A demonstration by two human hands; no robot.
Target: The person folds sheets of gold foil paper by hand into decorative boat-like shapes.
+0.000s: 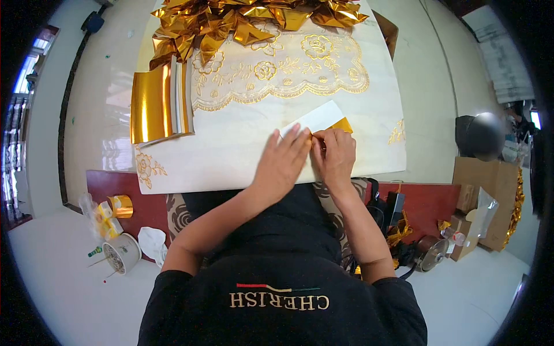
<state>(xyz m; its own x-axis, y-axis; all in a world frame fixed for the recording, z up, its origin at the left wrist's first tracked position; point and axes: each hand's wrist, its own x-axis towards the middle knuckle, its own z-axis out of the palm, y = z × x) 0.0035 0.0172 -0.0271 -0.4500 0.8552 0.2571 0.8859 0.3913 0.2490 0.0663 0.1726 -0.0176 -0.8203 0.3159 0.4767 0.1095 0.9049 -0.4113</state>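
Note:
A sheet of gold foil paper (316, 118), white on its back, lies slanted on the tablecloth, with a gold part showing at its right end. My left hand (281, 155) lies over its near left part, fingers stretched out flat. Close beside it, my right hand (334, 151) is closed, its thumb and fingers pinched at the paper's near edge. The fingers hide the held part. To the left, a stack of gold foil sheets (151, 106) lies curled. Folded gold foil pieces (245, 29) are heaped at the far side.
The white tablecloth (231, 164) bears gold flower embroidery. At lower left are a bin (122, 254), a gold roll (120, 206) and a crumpled white cloth (152, 243). Cardboard boxes (485, 196) and a metal pot (431, 254) stand at right.

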